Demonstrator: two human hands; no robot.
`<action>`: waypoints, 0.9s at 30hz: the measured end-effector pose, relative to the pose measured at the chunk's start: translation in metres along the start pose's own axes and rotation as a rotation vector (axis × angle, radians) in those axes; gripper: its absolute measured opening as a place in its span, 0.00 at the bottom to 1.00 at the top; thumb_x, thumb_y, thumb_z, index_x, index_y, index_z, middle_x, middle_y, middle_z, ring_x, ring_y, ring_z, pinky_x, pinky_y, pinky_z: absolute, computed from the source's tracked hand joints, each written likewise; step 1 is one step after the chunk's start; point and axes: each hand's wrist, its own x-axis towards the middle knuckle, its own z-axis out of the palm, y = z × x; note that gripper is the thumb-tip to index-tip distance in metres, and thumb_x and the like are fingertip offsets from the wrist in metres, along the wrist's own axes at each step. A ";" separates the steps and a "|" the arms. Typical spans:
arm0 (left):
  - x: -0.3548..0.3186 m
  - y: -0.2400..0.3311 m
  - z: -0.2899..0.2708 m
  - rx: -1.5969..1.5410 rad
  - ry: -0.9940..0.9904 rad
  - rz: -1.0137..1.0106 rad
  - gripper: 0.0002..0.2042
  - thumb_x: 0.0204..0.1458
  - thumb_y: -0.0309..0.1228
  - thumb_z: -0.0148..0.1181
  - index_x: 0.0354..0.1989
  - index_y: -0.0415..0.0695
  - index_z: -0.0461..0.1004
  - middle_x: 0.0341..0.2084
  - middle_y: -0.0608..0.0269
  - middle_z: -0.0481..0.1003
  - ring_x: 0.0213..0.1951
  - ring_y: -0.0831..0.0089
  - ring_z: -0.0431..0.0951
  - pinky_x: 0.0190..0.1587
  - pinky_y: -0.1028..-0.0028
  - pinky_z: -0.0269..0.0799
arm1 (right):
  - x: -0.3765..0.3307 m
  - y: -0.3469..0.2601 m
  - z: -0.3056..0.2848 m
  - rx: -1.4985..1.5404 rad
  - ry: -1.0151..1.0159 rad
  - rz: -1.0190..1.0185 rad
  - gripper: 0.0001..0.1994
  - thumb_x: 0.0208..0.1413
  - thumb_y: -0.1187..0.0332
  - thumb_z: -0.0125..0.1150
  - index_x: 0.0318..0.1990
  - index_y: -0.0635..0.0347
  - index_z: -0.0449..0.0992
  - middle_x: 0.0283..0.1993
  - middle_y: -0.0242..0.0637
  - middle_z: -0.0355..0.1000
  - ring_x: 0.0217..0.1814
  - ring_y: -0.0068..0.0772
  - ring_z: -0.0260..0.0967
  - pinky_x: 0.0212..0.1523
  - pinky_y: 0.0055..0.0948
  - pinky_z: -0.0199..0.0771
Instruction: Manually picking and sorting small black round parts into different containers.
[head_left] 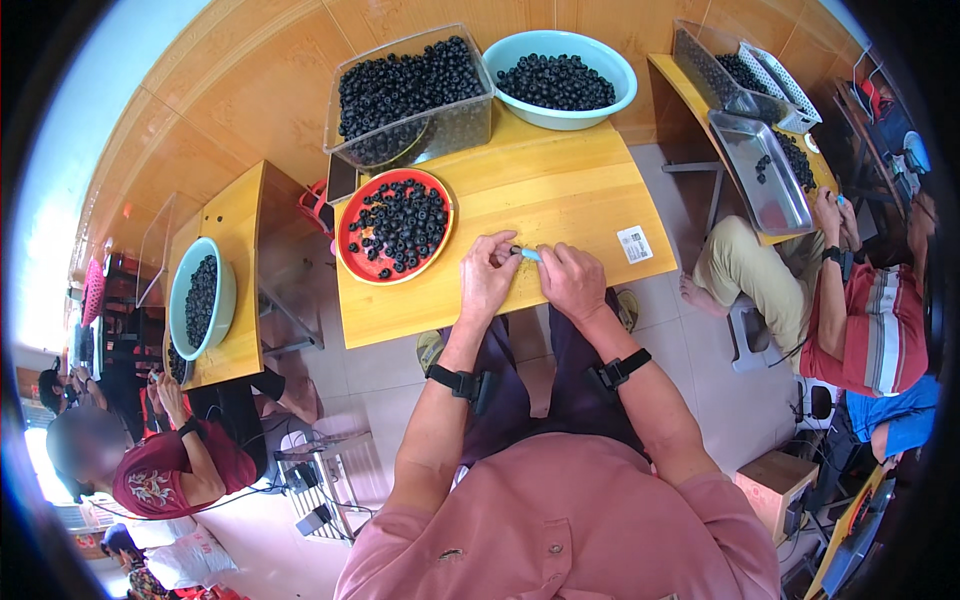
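At the near part of the yellow table, my two hands meet. My left hand is closed in a pinch on a small black round piece, mostly hidden by the fingertips. My right hand grips a short light-blue tool, whose tip points at the left fingertips; its exact kind I cannot make out. Left of my hands, a red round tray with a yellowish rim holds a loose layer of black round pieces, some with a pale spot or hole.
Behind the tray stand a clear plastic bin and a light-blue basin, both full of black pieces. A white label lies on the table's right. People work at side tables, with another basin at left and a metal tray at right.
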 end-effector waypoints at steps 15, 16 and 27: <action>0.000 -0.009 -0.001 -0.279 0.029 -0.173 0.15 0.50 0.18 0.71 0.47 0.38 0.80 0.32 0.64 0.78 0.33 0.79 0.79 0.38 0.78 0.77 | 0.001 -0.001 0.003 -0.009 -0.024 0.106 0.03 0.55 0.68 0.62 0.34 0.55 0.77 0.26 0.37 0.69 0.28 0.42 0.74 0.29 0.41 0.75; 0.000 -0.006 -0.001 -0.280 0.027 -0.173 0.15 0.50 0.18 0.71 0.47 0.38 0.80 0.32 0.64 0.78 0.33 0.79 0.79 0.38 0.78 0.77 | 0.001 0.000 0.002 -0.007 -0.019 0.100 0.03 0.55 0.68 0.62 0.34 0.55 0.77 0.26 0.37 0.69 0.28 0.42 0.74 0.29 0.41 0.75; -0.005 0.012 -0.018 -0.016 0.144 0.047 0.07 0.48 0.18 0.69 0.36 0.40 0.83 0.30 0.59 0.76 0.32 0.70 0.77 0.36 0.74 0.73 | -0.004 -0.001 -0.001 -0.038 -0.031 0.103 0.04 0.56 0.67 0.60 0.36 0.55 0.77 0.27 0.37 0.70 0.29 0.43 0.75 0.30 0.41 0.76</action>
